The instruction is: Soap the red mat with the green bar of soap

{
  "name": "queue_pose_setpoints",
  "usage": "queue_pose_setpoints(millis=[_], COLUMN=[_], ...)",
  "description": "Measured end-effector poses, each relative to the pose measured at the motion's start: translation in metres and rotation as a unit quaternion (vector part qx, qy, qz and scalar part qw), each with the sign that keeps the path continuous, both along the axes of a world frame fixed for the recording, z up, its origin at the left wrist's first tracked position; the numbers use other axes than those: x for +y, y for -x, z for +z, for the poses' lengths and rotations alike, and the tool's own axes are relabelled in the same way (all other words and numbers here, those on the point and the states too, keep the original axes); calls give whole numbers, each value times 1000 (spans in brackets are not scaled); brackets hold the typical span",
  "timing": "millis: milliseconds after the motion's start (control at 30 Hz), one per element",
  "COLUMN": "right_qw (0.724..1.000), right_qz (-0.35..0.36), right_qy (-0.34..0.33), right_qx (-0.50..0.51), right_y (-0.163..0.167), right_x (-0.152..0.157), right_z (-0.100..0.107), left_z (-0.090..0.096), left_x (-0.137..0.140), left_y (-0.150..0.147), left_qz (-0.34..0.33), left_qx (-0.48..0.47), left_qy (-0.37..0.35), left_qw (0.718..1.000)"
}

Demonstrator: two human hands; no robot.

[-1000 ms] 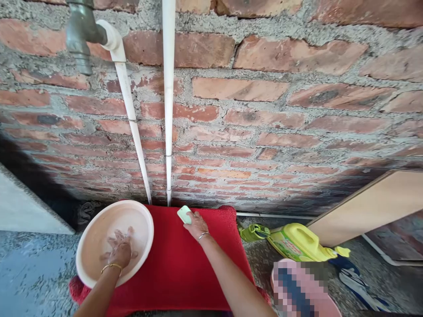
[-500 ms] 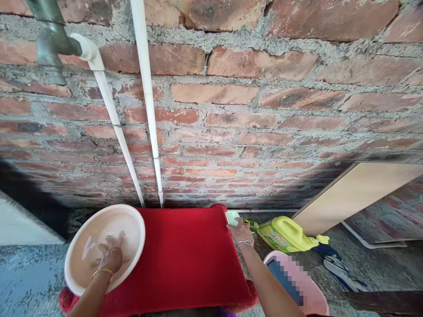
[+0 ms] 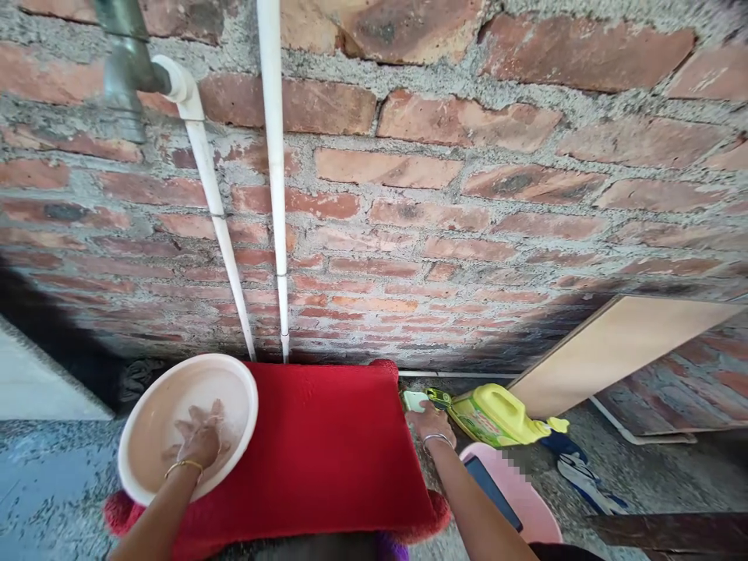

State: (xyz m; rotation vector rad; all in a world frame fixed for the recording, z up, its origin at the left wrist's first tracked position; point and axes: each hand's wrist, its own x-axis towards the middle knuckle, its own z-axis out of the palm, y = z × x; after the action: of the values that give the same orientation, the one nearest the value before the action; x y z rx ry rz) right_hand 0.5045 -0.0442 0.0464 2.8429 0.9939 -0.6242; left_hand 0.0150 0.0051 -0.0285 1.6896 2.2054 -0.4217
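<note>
1. The left hand (image 3: 199,440) lay spread, fingers apart, in the water of the cream basin (image 3: 237,382).
2. The right hand (image 3: 431,421) closed on a pale green soap bar (image 3: 414,400) beyond the red mat (image 3: 327,452).
3. Right of it lay a yellow jug (image 3: 496,413).

At the lower left of the frame the left hand (image 3: 199,440) lies flat, fingers spread, inside a pale basin (image 3: 153,405) holding shallow water. The basin rests on the left part of a red mat (image 3: 327,452) spread at the foot of a brick wall (image 3: 467,195). Right of the mat's upper right corner, the right hand (image 3: 431,423) holds a pale green bar of soap (image 3: 414,400) (just beside a yellow jug (image 3: 496,417) lying on its side). Two white pipes (image 3: 276,195) run down the wall to the mat's far edge.
</note>
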Motion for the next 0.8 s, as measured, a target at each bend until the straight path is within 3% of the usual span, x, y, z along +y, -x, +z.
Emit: queue_pose_setpoints(millis=[100,167,400,533,667,800], right_qw=[998,992,954,939,924,944], right_qz=[-3,33,198,269,340,302], right_qy=[-56,-104,-129,-100,-83,-71], right_qx=[35,71,185,188,156,112], right_y=[22,56,245,314,308,234], right_x=[3,17,69,78,76,66], right_z=[10,8,-19,-27,-30,-29], left_z=[12,17,18,15,7,2], left_x=[-1,0,3,4,4,4], left_y=[-5,-7,-4,-4,-1,1], left_qz=[4,-2,12,4,-5,-4], left_qx=[-4,-1,-10,-15,0,1], left_qy=[6,14,34,28,24,7], left_qw=[1000,1000,999,1000,1000,1000])
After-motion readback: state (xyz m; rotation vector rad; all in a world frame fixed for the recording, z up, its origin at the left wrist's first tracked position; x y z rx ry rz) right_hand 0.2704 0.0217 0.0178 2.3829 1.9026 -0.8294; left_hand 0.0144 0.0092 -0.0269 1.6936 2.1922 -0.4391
